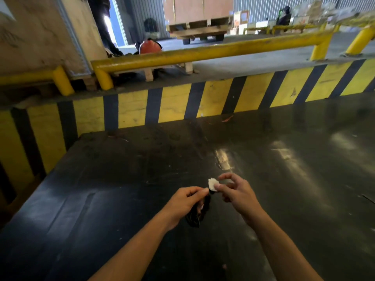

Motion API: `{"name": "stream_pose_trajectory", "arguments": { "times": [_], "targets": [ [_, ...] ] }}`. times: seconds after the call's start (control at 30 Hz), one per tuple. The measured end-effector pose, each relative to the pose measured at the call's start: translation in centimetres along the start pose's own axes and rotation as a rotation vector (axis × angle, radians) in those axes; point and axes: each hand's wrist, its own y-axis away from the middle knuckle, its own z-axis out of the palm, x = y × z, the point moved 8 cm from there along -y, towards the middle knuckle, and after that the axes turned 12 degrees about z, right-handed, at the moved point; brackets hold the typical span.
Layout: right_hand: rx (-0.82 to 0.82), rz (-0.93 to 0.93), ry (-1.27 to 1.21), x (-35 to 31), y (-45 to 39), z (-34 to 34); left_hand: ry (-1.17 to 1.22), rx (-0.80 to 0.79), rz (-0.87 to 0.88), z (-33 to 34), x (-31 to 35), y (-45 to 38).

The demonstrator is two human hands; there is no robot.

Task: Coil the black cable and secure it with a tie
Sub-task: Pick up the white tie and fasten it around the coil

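The black cable [195, 214] hangs as a small coiled bundle from my left hand [185, 201], just above the dark table [121, 199]. My left thumb and forefinger pinch the top of the bundle. A small white tie [212, 184] sticks up at that spot. My right hand [236, 192] pinches the white tie between thumb and forefinger, its other fingers curled apart. The two hands meet at the tie, near the middle of the table. Part of the coil is hidden behind my left palm.
A yellow-and-black striped wall [182, 104] runs behind the table. Above it stands a yellow guard rail [203, 53], with wooden crates [40, 37] at the left and a pallet [200, 29] further back. An orange helmet [150, 46] lies beyond the rail.
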Motion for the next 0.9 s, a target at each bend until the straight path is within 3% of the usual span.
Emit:
{"name": "stream_pose_trajectory", "arguments": {
  "times": [0.13, 0.37, 0.53, 0.63, 0.73, 0.9],
  "targets": [
    [-0.027, -0.098, 0.118, -3.1, 0.2, 0.5, -0.005, 0.0, 0.13, -0.5, 3.3, -1.2],
    [-0.167, -0.23, 0.278, -6.4, 1.0, 0.5, -0.035, -0.034, 0.21, -1.0, 6.1, -2.2],
    [-0.061, -0.314, 0.365, -7.4, 0.6, -0.7, -0.033, -0.086, 0.231, -0.4, 7.4, -2.6],
    [0.121, -0.373, 0.413, -7.7, 0.3, -1.7, -0.044, -0.13, 0.218, 0.2, 7.9, -2.8],
    [0.293, -0.341, 0.16, -7.8, 0.1, -3.9, -0.072, -0.217, 0.199, 1.4, 8.1, -2.6],
    [0.175, -0.24, -0.045, -7.3, 0.0, -4.1, 0.023, -0.248, 0.209, 1.9, 9.2, -2.3]
  ]
}}
